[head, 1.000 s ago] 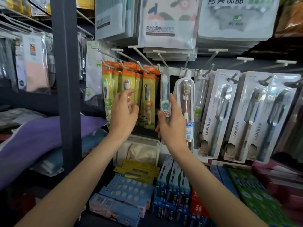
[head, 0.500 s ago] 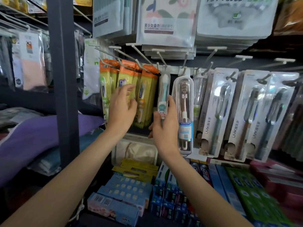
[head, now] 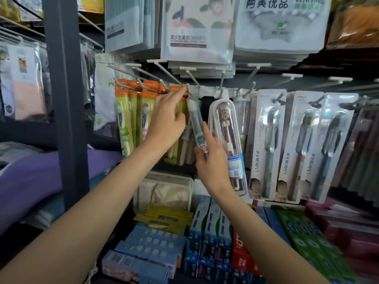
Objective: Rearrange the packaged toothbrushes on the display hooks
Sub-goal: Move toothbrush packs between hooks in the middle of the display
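The right hand (head: pixel 209 158) grips the slim toothbrush pack (head: pixel 196 124) low down; the left hand (head: pixel 168 119) pinches its top at a hook (head: pixel 174 78). Towel packs (head: pixel 196 29) hang above, boxes (head: pixel 155 249) fill the shelf below, and a dark post (head: pixel 65 99) stands left.

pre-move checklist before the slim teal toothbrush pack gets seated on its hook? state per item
1. Right hand grips the lower end of the slim teal toothbrush pack: ok.
2. Left hand is up at the pack's top, fingers at the hook tip: ok.
3. Pack's hang hole is threaded on the hook: cannot tell, the fingers cover it.
4. Pack hangs straight: not ok, it is tilted, bottom swung right.
5. Clear-cased brush next door stays out of the way: not ok, it sits right against the right hand.
6. Orange-carded packs on the left hooks are hanging: ok.
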